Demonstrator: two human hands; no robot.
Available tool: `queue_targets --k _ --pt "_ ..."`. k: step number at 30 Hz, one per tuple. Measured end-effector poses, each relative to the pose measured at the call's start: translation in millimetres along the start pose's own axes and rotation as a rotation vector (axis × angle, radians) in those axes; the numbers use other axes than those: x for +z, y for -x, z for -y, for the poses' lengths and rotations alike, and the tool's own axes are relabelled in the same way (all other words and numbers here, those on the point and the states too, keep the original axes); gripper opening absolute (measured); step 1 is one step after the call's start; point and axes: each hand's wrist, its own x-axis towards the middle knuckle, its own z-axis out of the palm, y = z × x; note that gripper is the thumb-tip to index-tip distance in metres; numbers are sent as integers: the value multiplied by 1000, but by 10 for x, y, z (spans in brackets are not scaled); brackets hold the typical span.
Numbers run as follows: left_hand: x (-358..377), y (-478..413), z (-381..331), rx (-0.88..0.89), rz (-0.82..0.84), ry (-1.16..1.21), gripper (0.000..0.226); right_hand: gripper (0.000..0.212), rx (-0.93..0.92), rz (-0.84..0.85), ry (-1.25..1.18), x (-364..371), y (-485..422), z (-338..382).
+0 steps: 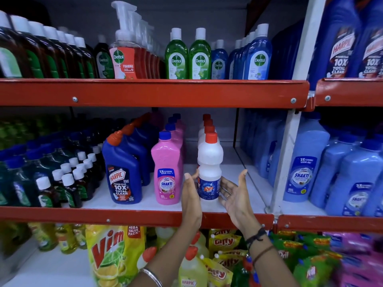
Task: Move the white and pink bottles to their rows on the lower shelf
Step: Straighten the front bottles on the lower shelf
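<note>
red metal shelving (pixel 153 93) with white boards fills the view, stocked in three visible tiers. on the middle board (pixel 234 175), a row of white bottles (pixel 208 129) with red caps runs front to back, and the front white bottle (pixel 209 168) stands upright near the front edge, its blue label facing out. just to its left stands a row of pink bottles (pixel 176 129) with blue caps, the front pink bottle (pixel 167 172) upright and close to the edge. left of that is a row of dark blue harpic bottles (pixel 123 172) with red caps, then small dark bottles (pixel 68 183) with white caps. light blue bottles (pixel 306 160) fill the right side beyond a white upright post (pixel 288 146). the left hand (pixel 191 195) is flat against the left side of the front white bottle, fingers straight and touching it. the right hand (pixel 234 193) is spread wide, palm turned towards the bottle's right side, fingers apart from it or barely at its base; contact cannot be confirmed. neither hand is closed around the bottle. the upper shelf carries dettol bottles (pixel 187 56); the lowest holds yellow vim pouches (pixel 112 251).
</note>
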Motion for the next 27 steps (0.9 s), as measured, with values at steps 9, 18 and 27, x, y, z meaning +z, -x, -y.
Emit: queue_targets --k 9,18,27 --pt "-75 -24 -59 -75 38 31 63 123 40 -59 -48 412 572 392" --pt "-147 -56 -113 -131 128 -21 66 89 -1 -53 12 506 748 466" --pt "-180 -12 -154 -110 145 -96 85 100 -39 -56 97 554 792 474"
